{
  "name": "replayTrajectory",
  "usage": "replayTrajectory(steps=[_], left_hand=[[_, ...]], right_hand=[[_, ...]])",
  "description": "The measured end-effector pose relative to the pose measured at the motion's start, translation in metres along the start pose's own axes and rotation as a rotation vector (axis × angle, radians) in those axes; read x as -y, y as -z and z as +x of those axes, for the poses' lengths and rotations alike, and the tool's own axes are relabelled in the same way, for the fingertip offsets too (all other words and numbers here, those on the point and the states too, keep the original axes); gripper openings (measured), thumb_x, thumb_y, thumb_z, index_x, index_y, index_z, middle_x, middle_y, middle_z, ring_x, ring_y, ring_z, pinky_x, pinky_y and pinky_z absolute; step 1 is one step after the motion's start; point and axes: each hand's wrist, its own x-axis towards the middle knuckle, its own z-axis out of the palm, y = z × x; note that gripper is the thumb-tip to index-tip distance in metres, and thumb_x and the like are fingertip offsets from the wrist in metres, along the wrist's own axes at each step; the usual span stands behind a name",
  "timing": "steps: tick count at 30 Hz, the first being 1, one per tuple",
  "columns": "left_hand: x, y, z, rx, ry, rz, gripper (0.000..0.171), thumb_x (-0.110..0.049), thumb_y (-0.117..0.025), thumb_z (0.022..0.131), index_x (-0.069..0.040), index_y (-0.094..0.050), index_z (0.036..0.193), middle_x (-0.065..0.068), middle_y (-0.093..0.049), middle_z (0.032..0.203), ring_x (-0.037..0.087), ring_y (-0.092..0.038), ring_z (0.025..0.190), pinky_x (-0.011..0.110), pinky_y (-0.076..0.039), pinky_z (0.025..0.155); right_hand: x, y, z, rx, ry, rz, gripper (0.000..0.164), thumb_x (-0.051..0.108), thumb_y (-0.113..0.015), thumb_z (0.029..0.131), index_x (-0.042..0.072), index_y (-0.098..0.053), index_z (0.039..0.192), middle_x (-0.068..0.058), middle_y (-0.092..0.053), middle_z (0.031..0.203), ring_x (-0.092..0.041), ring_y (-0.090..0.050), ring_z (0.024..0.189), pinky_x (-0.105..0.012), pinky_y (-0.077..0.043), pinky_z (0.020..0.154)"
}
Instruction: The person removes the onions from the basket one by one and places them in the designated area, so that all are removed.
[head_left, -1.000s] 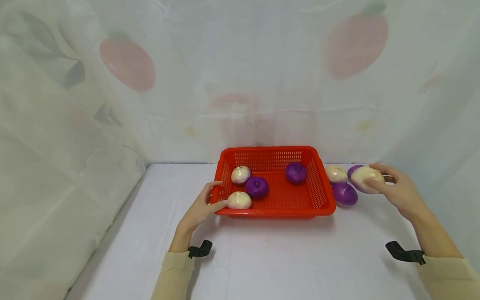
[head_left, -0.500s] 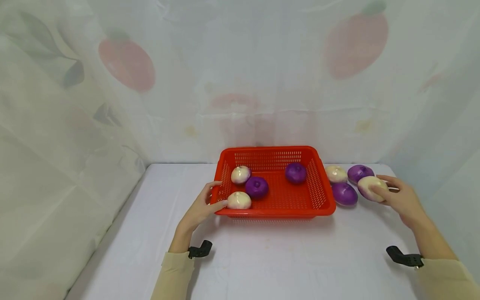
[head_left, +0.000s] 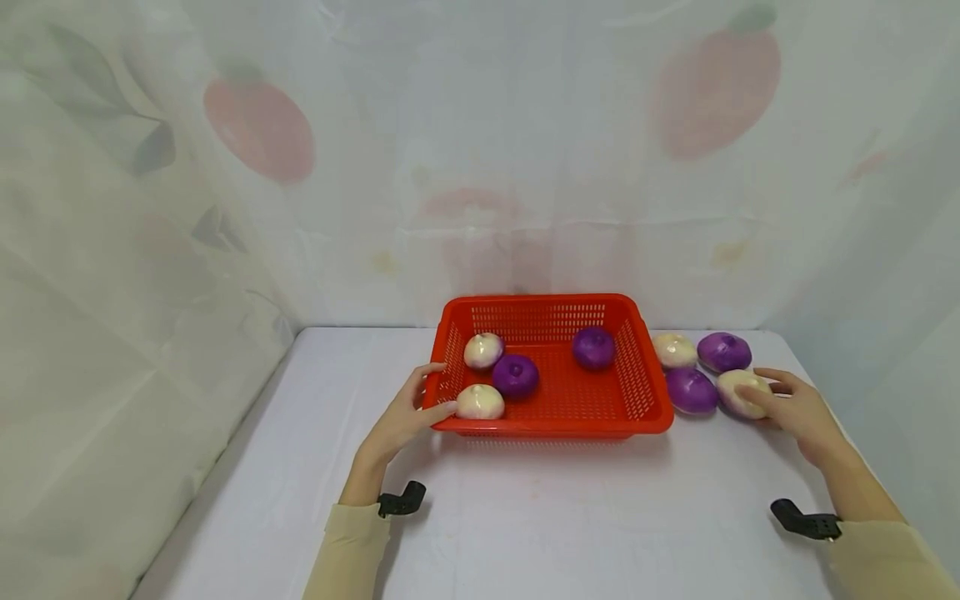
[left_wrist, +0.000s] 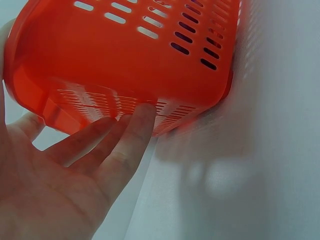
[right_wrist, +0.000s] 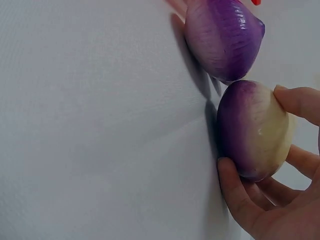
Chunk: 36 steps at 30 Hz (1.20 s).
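Note:
On the white table stands a red slotted plastic basket (head_left: 555,429). My left hand (head_left: 401,417) holds its left end near the front corner; the left wrist view shows fingers (left_wrist: 132,135) against the outer wall. Inside lie a pale turnip (head_left: 483,351), a second pale turnip (head_left: 480,402), a purple turnip (head_left: 515,376) and another purple turnip (head_left: 594,347). Right of the basket my right hand (head_left: 798,412) grips a white-and-purple turnip (right_wrist: 255,130), low at the table, thumb and fingers on its sides. A purple turnip (right_wrist: 225,37) lies close beside it.
By the basket's right end sit a pale turnip (head_left: 675,350) and, farther right, a purple turnip (head_left: 724,352). A white patterned curtain (head_left: 525,167) hangs behind the table (head_left: 525,517) and along both sides.
My right hand has lowered the pale turnip toward the front, from over the back purple turnip to beside the front purple one. The left hand and basket have stayed put.

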Motion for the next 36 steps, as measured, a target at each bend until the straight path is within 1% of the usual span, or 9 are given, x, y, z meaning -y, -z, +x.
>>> replayTrajectory(steps=[10,16,20,23,25,28,31,34,36], left_hand=[[0.002,0.001,0.001,0.005,-0.001,0.001,0.073,-0.032,-0.078,0.091,-0.017,-0.039,0.151,0.016,-0.039,0.154,0.039,-0.046,0.135,0.058,-0.042,0.105],[0.003,0.001,0.001,0.005,-0.012,0.002,0.072,-0.031,-0.077,0.091,-0.017,-0.039,0.151,0.018,-0.039,0.154,0.039,-0.047,0.134,0.057,-0.043,0.104],[0.004,0.001,0.002,0.006,-0.020,-0.002,0.071,-0.030,-0.077,0.091,-0.017,-0.040,0.150,0.018,-0.039,0.154,0.040,-0.047,0.134,0.057,-0.043,0.104],[0.005,0.000,0.002,0.005,-0.021,-0.002,0.070,-0.028,-0.077,0.092,-0.017,-0.039,0.150,0.018,-0.040,0.153,0.040,-0.047,0.134,0.057,-0.043,0.104],[0.005,0.000,0.003,0.002,-0.019,-0.001,0.070,-0.027,-0.076,0.092,-0.017,-0.039,0.151,0.018,-0.040,0.152,0.039,-0.048,0.134,0.057,-0.043,0.104],[0.006,-0.001,0.003,0.001,-0.014,0.004,0.071,-0.029,-0.077,0.092,-0.017,-0.038,0.151,0.017,-0.041,0.152,0.039,-0.047,0.134,0.057,-0.043,0.104],[0.007,-0.001,0.002,0.001,-0.012,0.014,0.072,-0.032,-0.077,0.091,-0.018,-0.039,0.151,0.017,-0.041,0.153,0.039,-0.047,0.134,0.056,-0.043,0.104],[0.005,0.000,0.002,-0.002,-0.016,0.020,0.071,-0.032,-0.077,0.091,-0.019,-0.040,0.150,0.016,-0.042,0.152,0.039,-0.048,0.134,0.055,-0.044,0.103],[0.004,0.000,0.001,-0.005,-0.020,0.020,0.068,-0.030,-0.077,0.092,-0.022,-0.041,0.149,0.017,-0.042,0.151,0.039,-0.048,0.133,0.055,-0.045,0.102]], right_hand=[[0.006,0.005,-0.006,0.038,0.004,-0.099,0.086,0.046,-0.058,0.102,-0.013,-0.022,0.153,-0.045,-0.030,0.144,0.008,-0.055,0.081,-0.017,-0.053,0.069],[0.010,0.008,-0.011,-0.017,0.072,-0.167,0.079,0.042,-0.061,0.102,-0.013,-0.031,0.150,-0.043,-0.038,0.139,0.014,-0.050,0.082,-0.018,-0.052,0.067],[0.016,0.011,-0.013,-0.087,0.118,-0.237,0.075,0.041,-0.062,0.100,-0.012,-0.037,0.147,-0.042,-0.042,0.138,-0.019,-0.062,0.099,-0.015,-0.047,0.063],[0.023,0.013,-0.016,-0.123,0.136,-0.268,0.075,0.043,-0.062,0.100,-0.010,-0.039,0.148,-0.040,-0.044,0.139,-0.052,-0.050,0.118,-0.019,-0.044,0.065],[0.029,0.014,-0.019,-0.143,0.144,-0.280,0.075,0.044,-0.062,0.100,-0.008,-0.040,0.148,-0.039,-0.045,0.140,-0.055,-0.047,0.121,-0.024,-0.043,0.068],[0.038,0.013,-0.023,-0.169,0.158,-0.282,0.072,0.044,-0.062,0.100,-0.006,-0.042,0.148,-0.036,-0.047,0.140,-0.052,-0.047,0.121,-0.031,-0.041,0.071],[0.047,0.011,-0.028,-0.200,0.174,-0.274,0.069,0.044,-0.063,0.099,-0.002,-0.046,0.147,-0.027,-0.053,0.138,-0.027,-0.055,0.115,-0.031,-0.041,0.072],[0.055,0.007,-0.031,-0.228,0.204,-0.215,0.063,0.043,-0.066,0.098,0.004,-0.051,0.145,0.002,-0.061,0.127,0.003,-0.052,0.102,-0.025,-0.041,0.072],[0.060,0.002,-0.033,-0.239,0.236,-0.158,0.058,0.040,-0.068,0.097,0.007,-0.055,0.143,0.019,-0.059,0.117,0.014,-0.047,0.097,-0.018,-0.042,0.072]])
